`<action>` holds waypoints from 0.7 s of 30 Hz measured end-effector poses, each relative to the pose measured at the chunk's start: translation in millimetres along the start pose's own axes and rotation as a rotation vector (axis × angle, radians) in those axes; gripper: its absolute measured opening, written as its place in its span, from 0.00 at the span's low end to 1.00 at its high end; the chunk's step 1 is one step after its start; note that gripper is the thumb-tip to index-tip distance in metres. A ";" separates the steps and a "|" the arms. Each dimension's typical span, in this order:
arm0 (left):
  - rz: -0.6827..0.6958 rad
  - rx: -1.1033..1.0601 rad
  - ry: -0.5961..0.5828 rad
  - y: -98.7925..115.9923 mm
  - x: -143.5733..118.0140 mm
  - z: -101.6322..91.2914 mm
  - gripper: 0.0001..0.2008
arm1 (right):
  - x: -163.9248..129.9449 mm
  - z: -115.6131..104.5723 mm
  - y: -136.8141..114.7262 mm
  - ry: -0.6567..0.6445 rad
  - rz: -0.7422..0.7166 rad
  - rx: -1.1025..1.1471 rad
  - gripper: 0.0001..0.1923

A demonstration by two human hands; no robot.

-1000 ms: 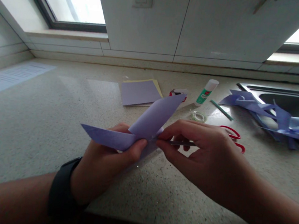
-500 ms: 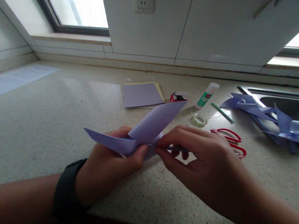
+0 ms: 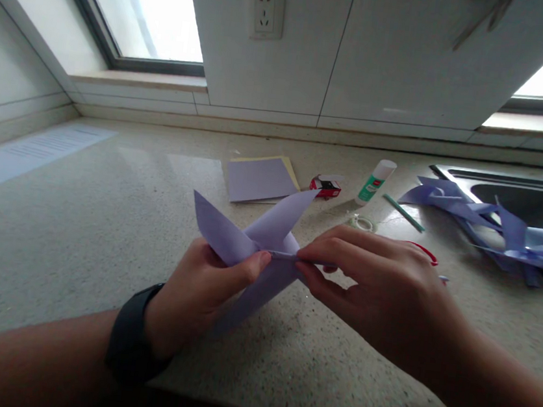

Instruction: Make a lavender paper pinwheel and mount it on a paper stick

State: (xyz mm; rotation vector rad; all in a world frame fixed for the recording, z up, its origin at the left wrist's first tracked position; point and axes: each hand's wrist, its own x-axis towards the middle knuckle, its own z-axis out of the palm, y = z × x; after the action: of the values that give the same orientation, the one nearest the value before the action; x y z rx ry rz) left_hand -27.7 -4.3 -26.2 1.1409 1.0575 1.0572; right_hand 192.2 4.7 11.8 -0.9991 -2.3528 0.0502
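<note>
At your far right the sink [image 3: 523,183] is set into the counter [image 3: 78,221]; what lies in its basin you cannot tell, but a heap of purple paper pieces [image 3: 490,218] drapes over its near rim. Your left hand [image 3: 203,287] is closed on the folded purple paper [image 3: 252,244], thumb pressed on top at the middle where its flaps meet; your right hand [image 3: 379,288] pinches a thin stick [image 3: 289,256] between thumb and fingers, its tip at that same middle; the paper is held just above the counter, in front of you. Count one glue stick [image 3: 374,181], one small red box [image 3: 326,186], one green strip [image 3: 402,212], one pair of red-handled scissors [image 3: 425,252] mostly behind your right hand, one stack of paper sheets [image 3: 261,177].
</note>
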 end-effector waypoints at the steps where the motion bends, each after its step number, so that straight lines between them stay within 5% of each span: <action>1: -0.003 -0.007 -0.002 0.1 0.4 -0.1 0.12 | 0.0 0.3 0.5 0.002 -0.003 -0.001 0.05; 12: -0.103 -0.178 0.090 1.3 5.1 -4.0 0.17 | 3.0 -4.4 18.8 -0.020 0.060 0.061 0.03; 17: 0.008 -0.253 0.108 -3.3 6.5 -4.9 0.22 | 6.5 -2.2 27.1 0.055 0.234 0.266 0.05; 21: 0.094 -0.005 0.025 -5.3 7.5 -6.2 0.19 | 8.7 -1.5 34.7 0.083 0.409 0.661 0.06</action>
State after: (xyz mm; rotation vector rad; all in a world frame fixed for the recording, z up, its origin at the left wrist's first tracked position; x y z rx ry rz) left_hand -32.0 3.5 -32.7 1.1855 1.0279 1.1496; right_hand 210.6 35.2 8.8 -1.0769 -1.8122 0.8614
